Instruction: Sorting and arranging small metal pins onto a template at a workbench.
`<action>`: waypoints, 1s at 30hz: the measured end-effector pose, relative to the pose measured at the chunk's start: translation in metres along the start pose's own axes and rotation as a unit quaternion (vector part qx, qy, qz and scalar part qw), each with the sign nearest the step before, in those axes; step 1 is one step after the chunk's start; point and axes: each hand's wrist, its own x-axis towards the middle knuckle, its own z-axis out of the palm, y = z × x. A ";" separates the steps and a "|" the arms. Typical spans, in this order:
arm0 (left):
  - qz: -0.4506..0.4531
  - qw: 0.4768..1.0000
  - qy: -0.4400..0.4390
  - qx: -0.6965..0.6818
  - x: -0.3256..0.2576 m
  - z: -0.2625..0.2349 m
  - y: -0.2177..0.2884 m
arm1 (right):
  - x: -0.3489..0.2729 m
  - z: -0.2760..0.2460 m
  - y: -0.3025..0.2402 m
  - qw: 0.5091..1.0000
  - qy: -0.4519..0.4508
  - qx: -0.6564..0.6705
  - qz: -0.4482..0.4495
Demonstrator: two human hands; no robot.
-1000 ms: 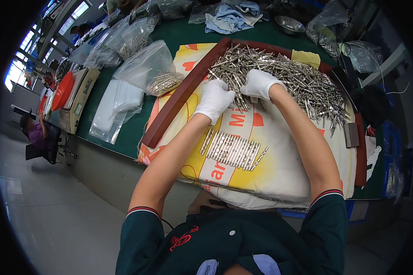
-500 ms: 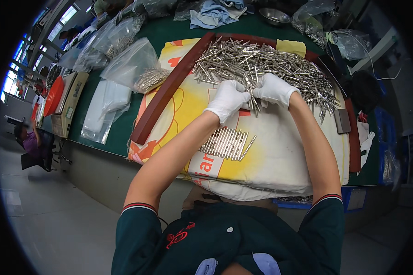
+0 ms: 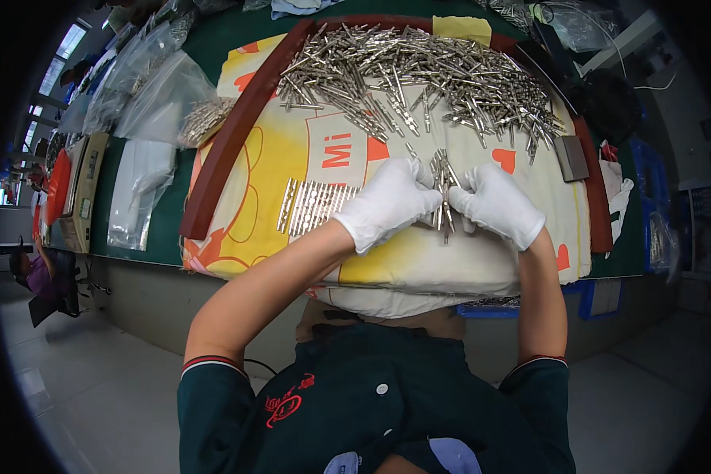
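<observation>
White-gloved L hand (image 3: 395,199) & R hand (image 3: 499,204) face each other over the cloth pad (image 3: 292,265), nr the middle of its near edge. Btwn them: a bunch of metal rods (image 3: 445,186), stood roughly lengthwise, tips spread a bit at top & bottom. L grip closed, thumb & fingers pressed on the bunch's L side; R grip likewise pinched on its R side. Some fingertips hidden, so exact hold of each finger can't be told.

Just L of the L hand, a neat row of rods (image 3: 306,207) lies side by side on the pad, toward its near edge; the row's R end is hidden by the glove. Big jumbled rod pile (image 3: 419,67) runs along the pad's far edge, a few strays pointing down toward the hands.

Dark red bars close in the pad: L bar (image 3: 241,146) slants along the L side, others on far & R sides. Grey block (image 3: 571,159) sits by the R bar; yellow cloth (image 3: 462,29) drapes over the far one.

On the green counter (image 3: 182,178), L of the pad: clear bag w/ rods (image 3: 205,122) touching the pad's side, flat plastic bags (image 3: 138,193) below it, nr the counter's near edge. Further L, scale (image 3: 80,197) & red dish (image 3: 58,186). Seated person (image 3: 43,276) in purple, far L.
</observation>
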 end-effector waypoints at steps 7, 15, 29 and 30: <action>-0.015 0.996 -0.057 0.062 -0.036 -0.007 0.006 | -0.029 0.031 -0.013 0.977 0.115 -0.167 -0.057; 0.104 0.981 0.071 0.148 -0.050 -0.018 -0.012 | -0.031 0.011 -0.012 0.984 0.088 -0.141 -0.062; 0.363 0.800 0.091 0.469 -0.020 -0.017 -0.024 | -0.015 0.021 -0.006 0.918 0.107 -0.242 -0.295; 0.342 0.821 0.065 0.453 -0.022 -0.016 -0.024 | -0.018 0.022 -0.006 0.919 0.107 -0.241 -0.294</action>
